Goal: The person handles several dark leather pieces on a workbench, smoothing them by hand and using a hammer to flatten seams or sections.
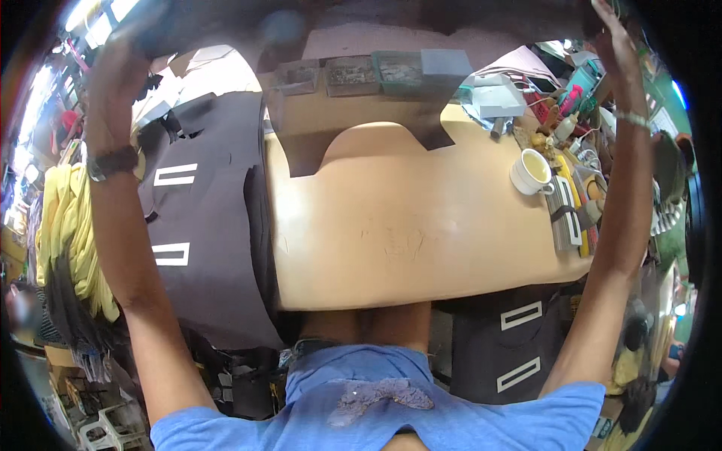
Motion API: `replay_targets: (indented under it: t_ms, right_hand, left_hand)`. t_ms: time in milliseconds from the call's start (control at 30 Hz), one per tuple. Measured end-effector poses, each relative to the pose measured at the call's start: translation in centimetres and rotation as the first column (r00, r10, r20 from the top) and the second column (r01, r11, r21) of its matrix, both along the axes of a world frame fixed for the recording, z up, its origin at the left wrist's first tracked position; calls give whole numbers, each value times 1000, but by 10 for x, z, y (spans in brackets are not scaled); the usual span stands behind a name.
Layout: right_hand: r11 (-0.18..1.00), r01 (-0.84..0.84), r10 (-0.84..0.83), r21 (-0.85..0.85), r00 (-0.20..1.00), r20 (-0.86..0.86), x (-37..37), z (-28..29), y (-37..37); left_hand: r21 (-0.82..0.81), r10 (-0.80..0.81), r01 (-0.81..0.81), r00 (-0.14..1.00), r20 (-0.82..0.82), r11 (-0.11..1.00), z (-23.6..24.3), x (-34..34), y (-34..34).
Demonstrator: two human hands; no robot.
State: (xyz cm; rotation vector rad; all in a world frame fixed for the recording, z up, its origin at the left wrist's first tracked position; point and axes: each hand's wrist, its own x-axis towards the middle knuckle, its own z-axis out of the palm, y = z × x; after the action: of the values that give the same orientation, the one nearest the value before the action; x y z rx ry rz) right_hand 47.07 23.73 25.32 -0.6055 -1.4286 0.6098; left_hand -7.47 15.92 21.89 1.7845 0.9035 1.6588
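Note:
Both my arms are raised wide apart, with a dark fabric piece [481, 26] stretched between them across the top. At its left end my left hand [120, 79] grips it, blurred and in shadow, a dark watch on the wrist. The right end is held by my right hand [618, 49], whose fingertips run up to the frame's rim. Another dark cut piece [301, 120] with curved cut-outs lies at the far side of the tan table [421, 218]. On the left lies a stack of dark cut fabric pieces [207, 248] with pale rectangular outline patches.
A white cup [532, 173] stands at the table's right, beside a strapped bundle [564, 214] and cluttered tools. Behind it is a white box [498, 98]. More dark patched pieces [519, 338] hang low right. Yellow cloth [71, 233] hangs far left, above a white stool [113, 428].

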Motion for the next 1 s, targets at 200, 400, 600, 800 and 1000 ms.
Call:
replay_targets:
  t_ms: [200,400,600,800,1000]
  right_hand:
    - [971,157,-123,-179,975,186,12,-118,-37]
    - [864,171,-46,-473,963,264,9,-223,-112]
    - [532,343,84,-774,888,451,15,-260,-202]
    - [509,508,61,-695,784,618,-9,-281,-172]
    - [680,559,-64,-475,690,721,-37,-304,-56]
  left_hand:
    - [-328,-121,155,985,123,932,-84,-3,-27]
    - [-590,-122,187,981,148,785,-195,20,-72]
    - [-868,-144,190,980,139,459,-226,44,-149]
    - [-912,-276,26,956,-97,410,-220,54,-124]
    - [-807,-302,-60,909,-287,587,-236,81,-6]
